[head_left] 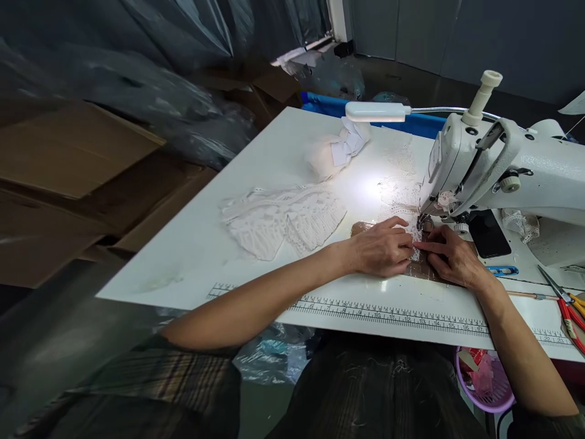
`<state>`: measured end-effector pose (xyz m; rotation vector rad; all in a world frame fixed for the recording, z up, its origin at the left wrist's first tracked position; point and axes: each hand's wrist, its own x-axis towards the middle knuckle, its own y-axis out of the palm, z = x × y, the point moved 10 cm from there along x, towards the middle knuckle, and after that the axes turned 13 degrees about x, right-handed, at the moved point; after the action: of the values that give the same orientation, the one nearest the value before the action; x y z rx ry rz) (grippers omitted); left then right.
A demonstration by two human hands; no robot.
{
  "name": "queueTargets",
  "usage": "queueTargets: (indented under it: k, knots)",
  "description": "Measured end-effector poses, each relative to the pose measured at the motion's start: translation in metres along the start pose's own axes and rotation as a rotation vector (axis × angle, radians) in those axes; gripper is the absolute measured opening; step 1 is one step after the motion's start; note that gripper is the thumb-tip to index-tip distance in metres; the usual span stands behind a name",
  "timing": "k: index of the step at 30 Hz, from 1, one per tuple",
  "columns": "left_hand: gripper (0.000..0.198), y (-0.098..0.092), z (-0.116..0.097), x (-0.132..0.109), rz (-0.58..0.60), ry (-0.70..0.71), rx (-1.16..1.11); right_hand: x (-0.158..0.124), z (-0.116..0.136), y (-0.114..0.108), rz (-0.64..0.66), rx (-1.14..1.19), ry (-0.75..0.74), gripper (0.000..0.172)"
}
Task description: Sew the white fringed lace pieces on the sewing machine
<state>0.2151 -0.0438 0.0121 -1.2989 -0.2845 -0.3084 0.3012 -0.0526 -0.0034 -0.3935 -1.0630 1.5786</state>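
Observation:
My left hand [381, 249] lies on a small white lace piece [415, 234] in front of the needle of a white sewing machine [503, 164], fingers curled and pressed down on the fabric. My right hand [450, 256] sits just to its right, index finger stretched toward the left hand and pinning the same lace against the table. Both hands touch at the fingertips beside the presser foot [424, 221].
A pile of white lace pieces [283, 219] lies on the white table [183, 256], a pale fabric bundle [331, 155] behind it. A black phone [489, 235], blue snips [503, 271] and red scissors [569, 314] lie right. Cardboard boxes [68, 158] stand left; a purple basket [487, 381] hangs below.

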Motion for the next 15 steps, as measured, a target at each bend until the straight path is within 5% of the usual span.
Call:
queueTargets:
  k: [15]
  knots:
    - [0.026,0.005,0.008,-0.002,0.089,-0.091,0.065,0.002,-0.008,0.007,0.043,-0.104,0.1,0.04]
